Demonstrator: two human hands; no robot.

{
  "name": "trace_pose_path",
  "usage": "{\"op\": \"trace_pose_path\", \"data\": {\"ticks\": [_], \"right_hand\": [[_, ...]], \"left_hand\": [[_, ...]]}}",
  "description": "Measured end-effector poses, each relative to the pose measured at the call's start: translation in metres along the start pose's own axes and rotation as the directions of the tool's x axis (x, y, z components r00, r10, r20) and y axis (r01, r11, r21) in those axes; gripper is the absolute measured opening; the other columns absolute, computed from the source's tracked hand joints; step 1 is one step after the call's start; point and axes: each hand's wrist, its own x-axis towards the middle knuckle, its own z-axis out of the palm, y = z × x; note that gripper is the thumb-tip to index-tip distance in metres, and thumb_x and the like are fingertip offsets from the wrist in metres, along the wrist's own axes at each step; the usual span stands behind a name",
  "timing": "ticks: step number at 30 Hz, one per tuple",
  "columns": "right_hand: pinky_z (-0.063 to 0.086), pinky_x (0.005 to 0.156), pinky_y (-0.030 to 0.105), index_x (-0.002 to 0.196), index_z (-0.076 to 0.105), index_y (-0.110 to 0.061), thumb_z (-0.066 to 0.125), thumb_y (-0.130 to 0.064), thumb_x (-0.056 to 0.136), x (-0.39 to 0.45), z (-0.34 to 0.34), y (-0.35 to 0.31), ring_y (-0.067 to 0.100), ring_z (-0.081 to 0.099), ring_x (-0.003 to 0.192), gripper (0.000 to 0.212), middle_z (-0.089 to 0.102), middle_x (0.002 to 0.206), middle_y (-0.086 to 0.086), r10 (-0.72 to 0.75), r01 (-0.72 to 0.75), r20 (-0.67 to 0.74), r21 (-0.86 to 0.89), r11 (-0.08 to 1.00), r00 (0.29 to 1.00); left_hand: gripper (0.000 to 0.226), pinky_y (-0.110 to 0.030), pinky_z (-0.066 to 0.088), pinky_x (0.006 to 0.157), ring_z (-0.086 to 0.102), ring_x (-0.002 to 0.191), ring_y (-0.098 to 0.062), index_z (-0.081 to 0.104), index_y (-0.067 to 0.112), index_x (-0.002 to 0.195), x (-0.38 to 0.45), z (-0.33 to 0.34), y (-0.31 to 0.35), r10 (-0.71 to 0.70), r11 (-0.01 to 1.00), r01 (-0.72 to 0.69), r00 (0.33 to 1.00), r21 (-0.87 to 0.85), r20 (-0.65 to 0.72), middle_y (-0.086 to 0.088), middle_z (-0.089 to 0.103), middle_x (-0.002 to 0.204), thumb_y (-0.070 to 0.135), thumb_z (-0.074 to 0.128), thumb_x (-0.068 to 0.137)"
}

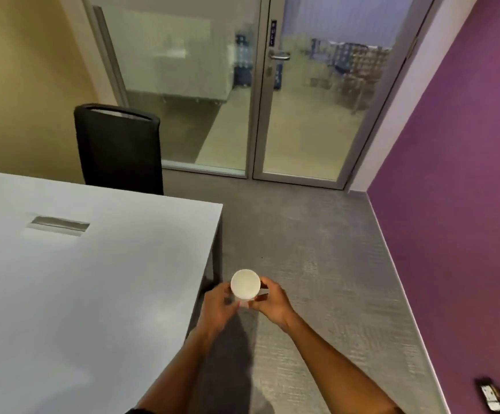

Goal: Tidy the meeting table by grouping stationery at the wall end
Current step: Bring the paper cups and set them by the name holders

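Gripping a round, smooth white disc (pixel 245 285) between both hands, left (pixel 219 304), right (pixel 272 303), above ribbed grey carpet (pixel 317 264).

We reach both bare arms forward, left hand (pixel 219 306) and right hand (pixel 272 303) cupped together, fingers curled inward.

White round object (pixel 245 285) at centre, 6 o'clock; pale grey-white table (pixel 93 279) at 9 o'clock, bearing a silver-grey inset (pixel 60 225). Black chair (pixel 117 150) at 10 o'clock; mustard-yellow wall (pixel 19 85) at 10–11 o'clock; purple wall (pixel 466 189) at 3 o'clock. Grey carpet (pixel 317 249), fine woven-line pattern, at 5 o'clock.
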Motion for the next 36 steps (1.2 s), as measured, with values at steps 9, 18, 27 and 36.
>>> {"op": "trace_pose_path", "data": {"ticks": [9,18,27,36], "right_hand": [[0.052,0.081,0.019,0.131,0.049,-0.027,0.084,-0.021,0.072,0.084,0.116,-0.072,0.013,0.060,0.107,0.069,0.058,0.127,-0.005,-0.095,0.162,0.377,-0.150,0.975,0.921],[0.056,0.084,0.024,0.127,0.055,-0.019,0.082,-0.017,0.073,0.143,0.230,-0.124,0.022,0.065,0.102,0.061,0.061,0.123,-0.001,-0.144,0.409,0.733,-0.196,0.891,0.665],[0.052,0.081,0.021,0.128,0.055,-0.021,0.070,-0.002,0.073,0.223,0.297,-0.163,0.018,0.062,0.107,0.060,0.060,0.124,-0.001,-0.014,0.548,0.930,-0.204,0.811,0.367],[0.048,0.079,0.014,0.124,0.058,-0.027,0.072,-0.015,0.066,0.271,0.322,-0.169,0.013,0.062,0.108,0.060,0.062,0.124,-0.004,0.095,0.579,0.961,-0.234,0.781,0.260]], "left_hand": [[0.047,-0.032,0.049,0.094,0.061,0.104,-0.015,0.060,0.020,0.121,0.013,-0.110,-0.052,-0.185,0.981,0.195,0.902,-0.016,-0.390,0.000,0.067,0.122,0.035,0.076,0.079],[0.044,-0.024,0.045,0.086,0.063,0.104,-0.013,0.062,0.017,0.118,0.000,-0.185,-0.102,-0.403,0.904,0.397,0.664,-0.160,-0.630,0.004,0.070,0.115,0.026,0.078,0.077],[0.043,-0.033,0.052,0.087,0.065,0.105,-0.018,0.060,0.015,0.121,0.043,-0.202,-0.115,-0.604,0.771,0.487,0.354,-0.411,-0.714,0.000,0.070,0.113,0.016,0.072,0.079],[0.058,-0.040,0.055,0.086,0.066,0.099,-0.020,0.059,0.021,0.120,0.087,-0.203,-0.117,-0.721,0.664,0.453,0.180,-0.595,-0.669,0.002,0.071,0.108,0.041,0.065,0.066]]}}
